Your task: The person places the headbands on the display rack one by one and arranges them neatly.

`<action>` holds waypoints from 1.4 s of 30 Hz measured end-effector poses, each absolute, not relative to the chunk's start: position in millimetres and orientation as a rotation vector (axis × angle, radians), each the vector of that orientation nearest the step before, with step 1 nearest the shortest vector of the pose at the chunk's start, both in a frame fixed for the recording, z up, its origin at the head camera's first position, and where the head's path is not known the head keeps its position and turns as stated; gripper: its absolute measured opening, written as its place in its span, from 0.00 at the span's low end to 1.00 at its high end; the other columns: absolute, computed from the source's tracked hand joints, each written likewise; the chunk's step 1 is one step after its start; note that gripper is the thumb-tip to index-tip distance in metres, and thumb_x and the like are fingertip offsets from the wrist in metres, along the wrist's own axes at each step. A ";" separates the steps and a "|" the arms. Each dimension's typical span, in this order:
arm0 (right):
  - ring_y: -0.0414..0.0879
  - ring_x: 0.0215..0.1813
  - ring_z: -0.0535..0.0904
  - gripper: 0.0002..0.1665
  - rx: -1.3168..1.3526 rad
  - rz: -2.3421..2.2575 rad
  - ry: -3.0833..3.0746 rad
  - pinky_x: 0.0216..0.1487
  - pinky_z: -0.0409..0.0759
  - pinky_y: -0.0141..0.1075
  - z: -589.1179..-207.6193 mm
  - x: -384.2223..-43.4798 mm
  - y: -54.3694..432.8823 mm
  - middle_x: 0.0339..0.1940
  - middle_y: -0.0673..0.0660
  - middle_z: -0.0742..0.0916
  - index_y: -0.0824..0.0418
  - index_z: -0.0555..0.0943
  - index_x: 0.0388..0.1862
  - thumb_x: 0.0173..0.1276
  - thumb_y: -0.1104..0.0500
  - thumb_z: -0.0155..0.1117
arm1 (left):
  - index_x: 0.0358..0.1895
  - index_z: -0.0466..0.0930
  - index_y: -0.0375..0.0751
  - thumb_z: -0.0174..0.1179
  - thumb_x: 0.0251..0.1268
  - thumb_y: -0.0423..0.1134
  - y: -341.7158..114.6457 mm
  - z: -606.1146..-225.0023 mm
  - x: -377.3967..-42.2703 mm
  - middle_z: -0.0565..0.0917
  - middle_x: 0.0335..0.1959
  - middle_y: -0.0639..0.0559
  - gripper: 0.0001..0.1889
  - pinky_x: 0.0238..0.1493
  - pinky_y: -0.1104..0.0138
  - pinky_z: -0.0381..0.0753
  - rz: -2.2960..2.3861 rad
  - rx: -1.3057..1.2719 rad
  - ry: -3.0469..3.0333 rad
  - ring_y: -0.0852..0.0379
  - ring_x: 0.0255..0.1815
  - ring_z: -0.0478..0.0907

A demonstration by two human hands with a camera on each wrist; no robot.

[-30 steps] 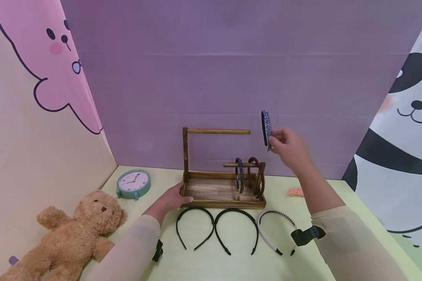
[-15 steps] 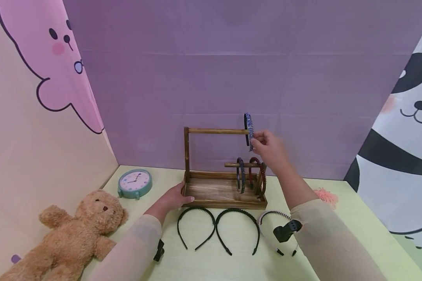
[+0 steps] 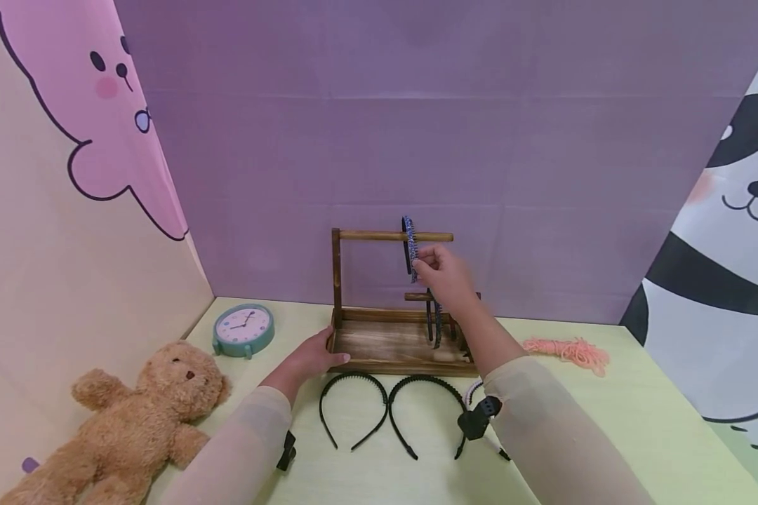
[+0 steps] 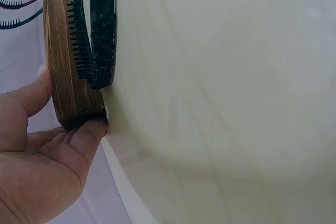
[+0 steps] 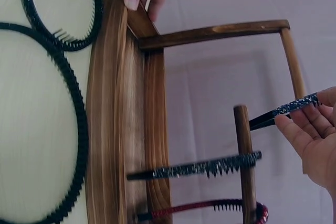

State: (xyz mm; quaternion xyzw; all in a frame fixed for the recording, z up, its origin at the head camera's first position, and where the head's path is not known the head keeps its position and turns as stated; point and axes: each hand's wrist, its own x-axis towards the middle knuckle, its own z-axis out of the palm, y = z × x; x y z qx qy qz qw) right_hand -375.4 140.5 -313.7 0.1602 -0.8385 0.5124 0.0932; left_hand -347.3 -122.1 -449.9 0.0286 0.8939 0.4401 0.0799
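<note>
headbands lie before the rack, clock left.

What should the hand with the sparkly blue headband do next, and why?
I think the right hand should lower the blue headband a little, until it rests on the upper bar. The headband looks looped around that bar, but its top is above the wood and the hand is pinching it. The left hand grips the wooden rack.

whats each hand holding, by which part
The right hand pinches the blue headband by its speckled lower part; the left hand grips the wooden rack by its left end.
</note>
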 end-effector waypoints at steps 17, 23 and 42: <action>0.53 0.48 0.82 0.18 0.522 1.590 -2.494 0.48 0.85 0.39 -326.5 -384.8 88.0 0.46 0.60 0.82 0.62 0.76 0.57 0.74 0.55 0.58 | 0.79 0.47 0.39 0.63 0.67 0.44 -122.3 -450.4 -346.9 0.57 0.77 0.38 0.44 0.75 0.46 0.55 1.300 0.064 2.671 0.38 0.78 0.52; 0.52 0.47 0.81 0.17 0.545 1.613 -2.503 0.50 0.85 0.42 -326.3 -387.3 70.8 0.46 0.59 0.82 0.62 0.76 0.57 0.74 0.55 0.58 | 0.79 0.47 0.41 0.63 0.67 0.45 -122.5 -450.3 -348.2 0.57 0.78 0.39 0.44 0.75 0.45 0.56 1.291 0.041 2.668 0.38 0.78 0.53; 0.56 0.49 0.83 0.17 0.505 1.571 -2.604 0.52 0.84 0.42 -327.5 -386.5 59.0 0.47 0.57 0.82 0.59 0.75 0.57 0.76 0.53 0.56 | 0.79 0.47 0.40 0.63 0.67 0.46 -117.1 -450.2 -350.3 0.58 0.77 0.37 0.44 0.74 0.45 0.57 1.258 0.049 2.665 0.37 0.77 0.54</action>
